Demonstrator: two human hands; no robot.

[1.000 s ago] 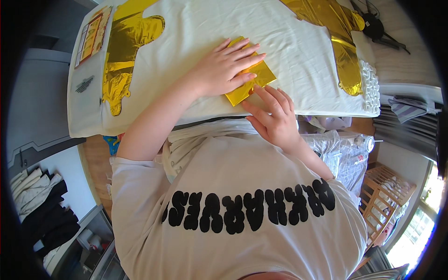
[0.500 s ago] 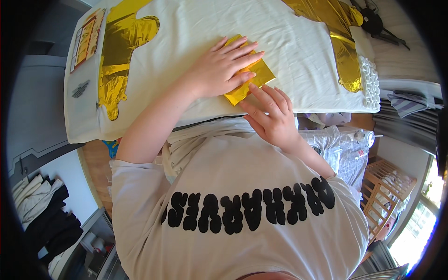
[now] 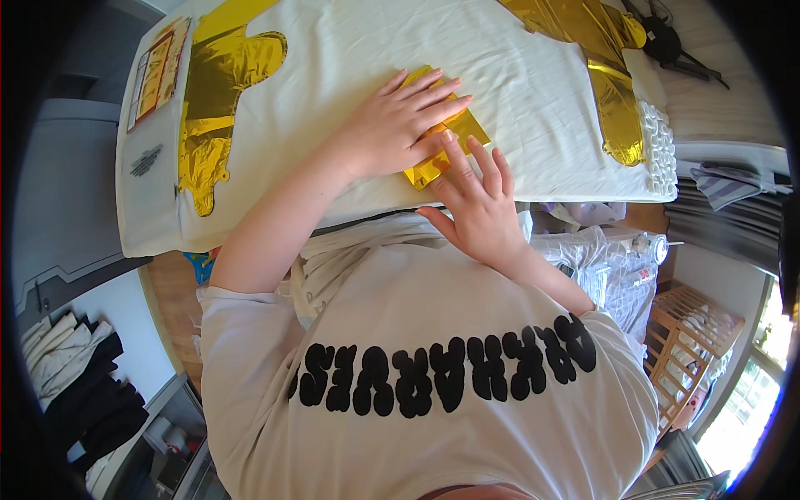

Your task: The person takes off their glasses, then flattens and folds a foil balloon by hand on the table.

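Observation:
A folded gold foil balloon lies flat on the white-covered table, near its front edge. My left hand rests palm down over its left part, fingers stretched out and slightly spread. From the lower right, my right hand reaches in with its fingers extended over the foil's near right part, the fingertips close to the left thumb. Its thumb points left, apart from the fingers. The part of the foil under both hands is hidden.
Flat gold foil balloons lie at the table's left and right. Beside the left one are a printed card and a small grey bundle. White looped pieces line the right edge; a black device sits beyond.
My right hand has moved up and further onto the foil, its fingers now reaching over the near right part. The left hand stays nearly in place.

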